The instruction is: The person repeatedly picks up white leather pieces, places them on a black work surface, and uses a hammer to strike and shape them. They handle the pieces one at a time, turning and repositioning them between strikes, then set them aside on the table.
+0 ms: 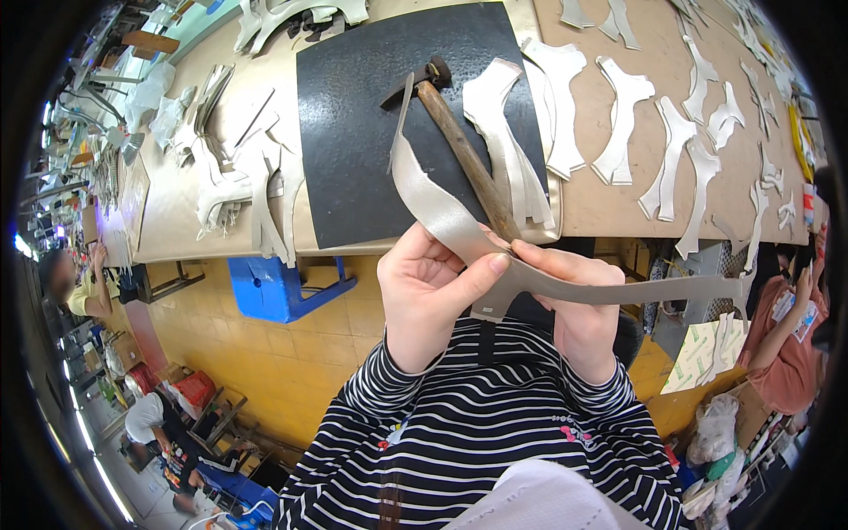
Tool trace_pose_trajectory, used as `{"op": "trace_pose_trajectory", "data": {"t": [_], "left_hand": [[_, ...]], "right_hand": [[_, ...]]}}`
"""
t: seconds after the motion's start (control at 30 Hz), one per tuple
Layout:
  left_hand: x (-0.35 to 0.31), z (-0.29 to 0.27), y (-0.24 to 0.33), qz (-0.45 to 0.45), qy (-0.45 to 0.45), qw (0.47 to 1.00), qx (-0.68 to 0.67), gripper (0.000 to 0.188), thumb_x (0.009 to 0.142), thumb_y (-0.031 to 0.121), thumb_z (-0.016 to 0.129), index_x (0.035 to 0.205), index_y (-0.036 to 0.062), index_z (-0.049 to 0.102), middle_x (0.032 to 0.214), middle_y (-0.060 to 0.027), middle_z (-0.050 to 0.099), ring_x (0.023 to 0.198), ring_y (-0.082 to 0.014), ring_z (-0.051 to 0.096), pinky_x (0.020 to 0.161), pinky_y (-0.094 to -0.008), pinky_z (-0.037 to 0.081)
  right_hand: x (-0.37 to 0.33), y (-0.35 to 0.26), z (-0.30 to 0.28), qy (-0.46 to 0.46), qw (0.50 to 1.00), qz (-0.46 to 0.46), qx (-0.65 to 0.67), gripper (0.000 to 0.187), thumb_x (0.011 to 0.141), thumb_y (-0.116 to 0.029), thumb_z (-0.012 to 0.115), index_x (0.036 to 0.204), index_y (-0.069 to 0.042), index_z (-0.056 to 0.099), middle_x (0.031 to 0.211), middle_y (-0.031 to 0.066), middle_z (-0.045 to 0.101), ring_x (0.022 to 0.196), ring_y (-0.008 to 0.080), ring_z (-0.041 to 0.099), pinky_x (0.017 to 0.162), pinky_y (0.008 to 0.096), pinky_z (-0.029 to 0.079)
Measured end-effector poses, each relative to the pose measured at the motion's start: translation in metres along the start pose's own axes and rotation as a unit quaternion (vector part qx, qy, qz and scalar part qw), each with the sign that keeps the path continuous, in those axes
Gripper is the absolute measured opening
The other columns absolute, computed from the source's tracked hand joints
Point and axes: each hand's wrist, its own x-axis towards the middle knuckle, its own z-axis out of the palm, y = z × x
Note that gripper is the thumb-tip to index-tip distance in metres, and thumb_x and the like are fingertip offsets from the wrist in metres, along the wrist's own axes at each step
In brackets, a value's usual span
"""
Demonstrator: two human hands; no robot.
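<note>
while both hands hold the long curved grey strip [459,231] up above the surface [609,194] edge, left hand [424,296] and right hand [579,305] fingers pinch its middle; step looks like folding or checking the edge; hammer [464,150] lies on black mat [353,124], likely needed next

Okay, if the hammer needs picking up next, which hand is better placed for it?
Probably the right hand: the hammer handle ends just above it. Both hands hold the grey strip.

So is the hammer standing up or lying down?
Lying down. The hammer rests flat on the black mat, its wooden handle slanting toward the person; neither hand holds it.
</note>
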Motion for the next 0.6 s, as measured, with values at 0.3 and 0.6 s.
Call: {"op": "trace_pose_trajectory", "data": {"t": [0.3,0.6], "left_hand": [[-0.0013,-0.0003,-0.0013,0.007,0.002,1.000,-0.005,0.031,0.085,-0.005,0.070,0.112,-0.0072,0.057,0.103,-0.0137,0.066,0.095,-0.0168,0.065,0.087,-0.0292,0.052],[-0.0053,-0.0029,0.0025,0.020,-0.009,1.000,0.019,0.031,0.083,-0.004,0.071,0.111,-0.0077,0.057,0.102,-0.0138,0.067,0.094,-0.0172,0.065,0.087,-0.0302,0.052]], "right_hand": [[-0.0021,0.0051,0.0023,0.008,0.999,-0.022,0.036,0.027,0.088,-0.005,0.060,0.113,0.005,0.068,0.094,0.0171,0.072,0.078,0.0185,0.068,0.072,0.0248,0.052],[0.0026,-0.0025,-0.0037,-0.010,0.992,-0.087,-0.095,0.023,0.085,-0.001,0.067,0.107,0.003,0.068,0.095,0.0136,0.072,0.077,0.0159,0.069,0.069,0.0236,0.052]]}}
